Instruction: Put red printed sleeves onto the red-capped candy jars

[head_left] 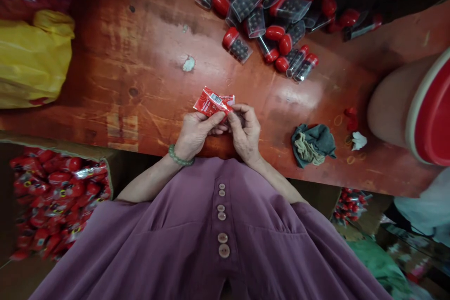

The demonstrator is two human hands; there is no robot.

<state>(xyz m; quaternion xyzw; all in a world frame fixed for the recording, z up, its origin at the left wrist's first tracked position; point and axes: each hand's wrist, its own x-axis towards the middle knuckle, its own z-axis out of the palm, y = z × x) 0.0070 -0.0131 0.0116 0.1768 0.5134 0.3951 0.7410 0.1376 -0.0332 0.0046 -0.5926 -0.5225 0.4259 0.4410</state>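
Between both hands is a small red printed packet [211, 101] with a white barcode label, held over the table's front edge. My left hand [196, 132], with a green bead bracelet at its wrist, pinches the packet's lower side between thumb and fingers. At the packet's right end, my right hand [245, 132] has thumb and fingertips closed on it. A second red piece shows behind the packet; whether it is part of it I cannot tell. Farther back lie clear tubes with red caps, full of dark balls; the nearest tube [237, 45] lies apart from the pile.
A yellow plastic bag [33, 63] lies at left, a large pale tub with a red lid [434, 112] at right. Near the front edge sit a crumpled dark cloth [312, 144] and white scrap [358, 140]. Below the table, a cardboard box [108, 168] holds many red wrapped items.
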